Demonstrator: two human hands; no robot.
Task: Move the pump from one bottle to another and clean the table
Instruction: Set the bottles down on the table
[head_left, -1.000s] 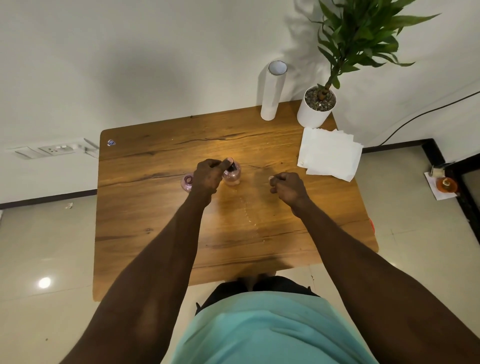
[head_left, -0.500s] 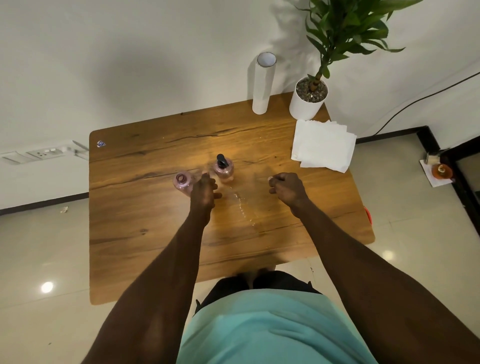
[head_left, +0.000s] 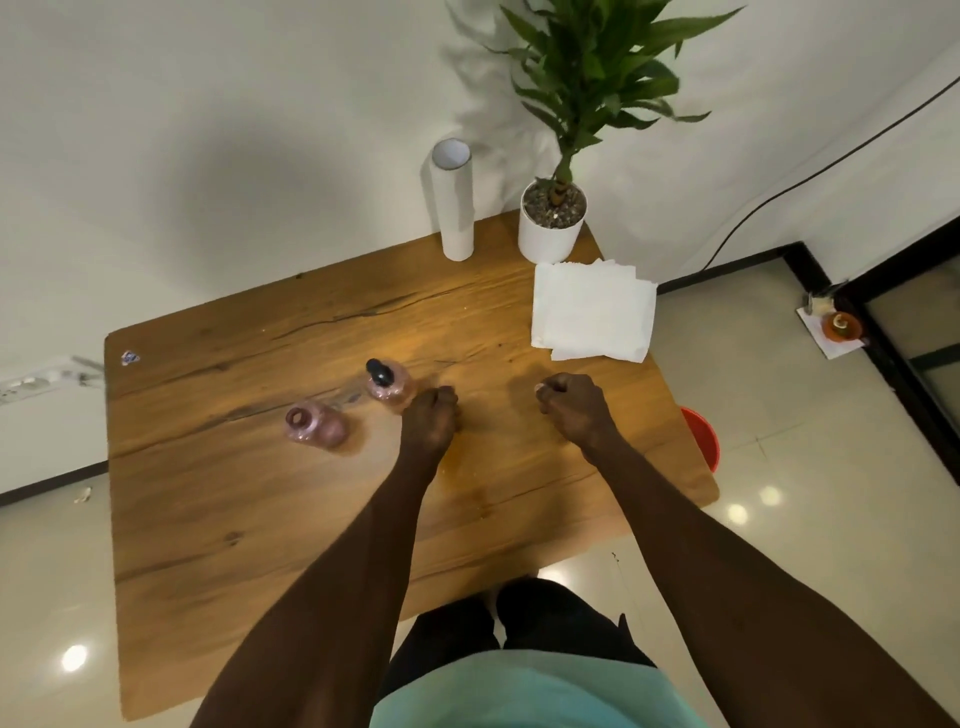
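Two small pink bottles stand on the wooden table (head_left: 218, 519). The right bottle (head_left: 390, 388) carries the black pump (head_left: 378, 372). The left bottle (head_left: 314, 425) has an open neck with no pump. My left hand (head_left: 430, 421) rests on the table just right of the pump bottle, fingers curled loosely, holding nothing. My right hand (head_left: 574, 408) hovers further right in a loose fist; a small pale thing may be pinched at the fingertips, too small to tell. A wet yellowish spill (head_left: 467, 467) streaks the wood between my forearms.
A stack of white paper napkins (head_left: 592, 312) lies at the table's far right. Behind it stand a white potted plant (head_left: 551, 223) and a white paper roll (head_left: 453, 200). A red bucket (head_left: 704, 436) sits on the floor beside the table's right edge.
My left hand let go of the pump on the right bottle and slid to the right, off the bottles. The right hand stayed in its fist. The camera view shifted.
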